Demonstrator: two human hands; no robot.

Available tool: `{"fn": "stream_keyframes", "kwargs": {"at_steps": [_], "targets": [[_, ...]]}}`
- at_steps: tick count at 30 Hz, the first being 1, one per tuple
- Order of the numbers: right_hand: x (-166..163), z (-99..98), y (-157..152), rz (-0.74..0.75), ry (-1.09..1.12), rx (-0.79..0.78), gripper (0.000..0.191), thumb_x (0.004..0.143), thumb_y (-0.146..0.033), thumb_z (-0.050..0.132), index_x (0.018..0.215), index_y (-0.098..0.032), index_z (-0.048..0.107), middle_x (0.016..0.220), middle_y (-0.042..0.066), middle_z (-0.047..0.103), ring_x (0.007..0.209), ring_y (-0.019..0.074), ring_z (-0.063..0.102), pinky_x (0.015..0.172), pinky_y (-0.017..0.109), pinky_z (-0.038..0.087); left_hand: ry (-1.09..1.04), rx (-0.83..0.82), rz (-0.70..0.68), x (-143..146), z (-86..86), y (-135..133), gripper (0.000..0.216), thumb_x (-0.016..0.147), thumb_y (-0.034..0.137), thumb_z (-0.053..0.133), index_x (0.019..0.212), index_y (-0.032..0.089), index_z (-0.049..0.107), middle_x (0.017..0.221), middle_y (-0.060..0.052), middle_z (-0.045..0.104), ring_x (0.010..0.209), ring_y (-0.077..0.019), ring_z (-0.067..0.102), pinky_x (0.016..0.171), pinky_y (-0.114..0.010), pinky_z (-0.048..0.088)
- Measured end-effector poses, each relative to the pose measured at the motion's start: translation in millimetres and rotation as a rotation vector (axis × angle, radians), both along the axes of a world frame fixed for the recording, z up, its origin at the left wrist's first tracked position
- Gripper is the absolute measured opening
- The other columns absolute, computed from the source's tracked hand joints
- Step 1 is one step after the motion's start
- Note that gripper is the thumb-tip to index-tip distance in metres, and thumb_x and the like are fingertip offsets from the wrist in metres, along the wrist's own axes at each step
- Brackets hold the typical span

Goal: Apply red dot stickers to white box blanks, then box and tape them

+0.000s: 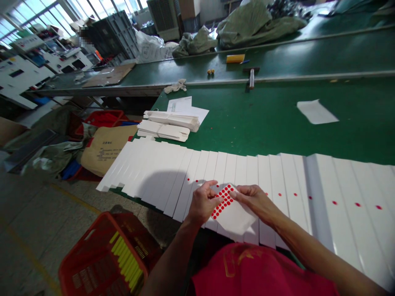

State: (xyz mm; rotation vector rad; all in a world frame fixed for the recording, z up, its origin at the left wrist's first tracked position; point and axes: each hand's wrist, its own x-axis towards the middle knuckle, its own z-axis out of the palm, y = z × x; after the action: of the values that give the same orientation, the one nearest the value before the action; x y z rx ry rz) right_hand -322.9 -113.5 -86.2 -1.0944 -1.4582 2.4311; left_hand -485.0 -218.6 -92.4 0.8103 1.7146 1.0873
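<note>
Between my hands is a white sheet of red dot stickers (236, 218), with red dots along its left part. My right hand (254, 200) pinches the sheet near its top edge. At its left edge, my left hand (202, 201) has thumb and fingers drawn together by the dots; whether a sticker is between them cannot be made out. Under both hands lies a long row of overlapping white flat boxes (173, 172). Single red dots mark several of them, on the right and just left of my left hand.
Bundled white flat boxes (163, 130) lie on the green table (247, 123) beyond the row. A red basket (101, 255) with yellow pieces stands on the floor at the lower left. Farther back are a loose white paper (316, 112), a yellow roll (235, 58) and a glove (175, 86).
</note>
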Motion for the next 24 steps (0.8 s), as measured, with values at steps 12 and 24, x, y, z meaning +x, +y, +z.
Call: {"fn": "stream_keyframes", "kwargs": {"at_steps": [12, 24], "targets": [[-4, 1.0, 0, -0.097, -0.093, 0.101, 0.035, 0.07, -0.048, 0.072, 0.068, -0.014, 0.067, 0.057, 0.002, 0.063, 0.046, 0.0099, 0.05, 0.044, 0.021, 0.033, 0.146, -0.028, -0.046, 4, 6.6, 3, 0.045, 0.07, 0.02, 0.066, 0.114, 0.014, 0.059, 0.068, 0.001, 0.065, 0.06, -0.0107, 0.059, 0.056, -0.022, 0.045], [-6, -3.2, -2, -0.037, -0.123, 0.269, 0.04, 0.072, -0.052, 0.067, 0.061, -0.014, 0.059, 0.054, -0.002, 0.051, 0.05, 0.0086, 0.041, 0.047, 0.022, 0.028, 0.377, 0.086, -0.019, 4, 18.9, 21, 0.013, 0.077, 0.019, 0.063, 0.085, 0.016, 0.073, 0.082, -0.004, 0.068, 0.076, -0.0128, 0.061, 0.073, -0.025, 0.047]]}}
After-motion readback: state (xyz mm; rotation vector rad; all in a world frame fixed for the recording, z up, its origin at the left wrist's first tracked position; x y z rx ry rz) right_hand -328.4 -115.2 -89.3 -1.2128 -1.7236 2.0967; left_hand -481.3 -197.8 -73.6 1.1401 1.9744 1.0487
